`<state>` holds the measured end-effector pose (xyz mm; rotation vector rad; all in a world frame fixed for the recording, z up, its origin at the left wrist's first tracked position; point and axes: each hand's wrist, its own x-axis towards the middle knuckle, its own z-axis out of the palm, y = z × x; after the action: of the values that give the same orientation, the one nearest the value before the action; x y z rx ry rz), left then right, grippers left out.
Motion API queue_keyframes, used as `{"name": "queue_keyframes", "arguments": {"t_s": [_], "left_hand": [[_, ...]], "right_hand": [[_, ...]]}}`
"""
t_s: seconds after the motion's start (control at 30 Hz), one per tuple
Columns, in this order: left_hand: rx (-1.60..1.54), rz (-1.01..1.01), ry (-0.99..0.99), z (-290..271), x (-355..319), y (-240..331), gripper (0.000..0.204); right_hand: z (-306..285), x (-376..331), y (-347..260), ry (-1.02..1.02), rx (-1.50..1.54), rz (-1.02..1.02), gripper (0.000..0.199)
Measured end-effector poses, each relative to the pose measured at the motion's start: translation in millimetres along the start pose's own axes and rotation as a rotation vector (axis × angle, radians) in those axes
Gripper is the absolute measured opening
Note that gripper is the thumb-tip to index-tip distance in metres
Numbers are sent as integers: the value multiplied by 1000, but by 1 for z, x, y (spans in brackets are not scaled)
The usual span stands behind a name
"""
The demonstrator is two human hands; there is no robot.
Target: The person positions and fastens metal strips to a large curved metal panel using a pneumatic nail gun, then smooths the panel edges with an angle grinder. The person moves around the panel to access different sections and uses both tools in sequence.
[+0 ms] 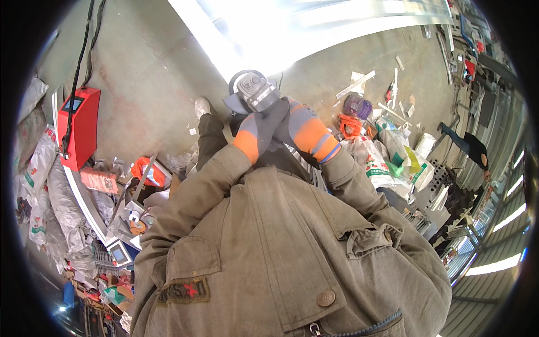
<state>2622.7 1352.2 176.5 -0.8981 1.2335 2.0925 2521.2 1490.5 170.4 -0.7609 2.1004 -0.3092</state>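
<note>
I hold a grey angle grinder [254, 91] out in front of my chest, its round guard and disc pointing away from me over the concrete floor. My left hand [260, 130], in a grey and orange glove, is wrapped around the grinder's body from the left. My right hand [306, 130], in the same kind of glove, grips the body from the right, just behind the head. Both hands touch each other. My olive work jacket [269, 253] fills the lower half of the view and hides the rear of the tool.
A red box-shaped machine [80, 126] with black cables stands on the floor at left. Sacks, scrap and tools are heaped along the left edge. Bags, an orange cord [350, 124] and metal strips lie at right. Another person [469, 147] bends over at far right.
</note>
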Motion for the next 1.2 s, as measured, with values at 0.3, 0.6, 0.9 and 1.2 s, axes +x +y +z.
{"name": "queue_keyframes", "arguments": {"t_s": [0.3, 0.6, 0.9, 1.2], "left_hand": [[-95, -23, 77, -3, 6, 2, 75], [-137, 2, 79, -1, 6, 2, 81], [-73, -15, 38, -8, 6, 8, 74], [-23, -39, -8, -21, -8, 2, 66]], "right_hand": [[4, 8, 9, 9, -26, -80, 35], [-4, 6, 1, 29, 5, -19, 30], [-2, 8, 1, 40, 49, -69, 30], [27, 4, 2, 60, 147, -79, 40]]}}
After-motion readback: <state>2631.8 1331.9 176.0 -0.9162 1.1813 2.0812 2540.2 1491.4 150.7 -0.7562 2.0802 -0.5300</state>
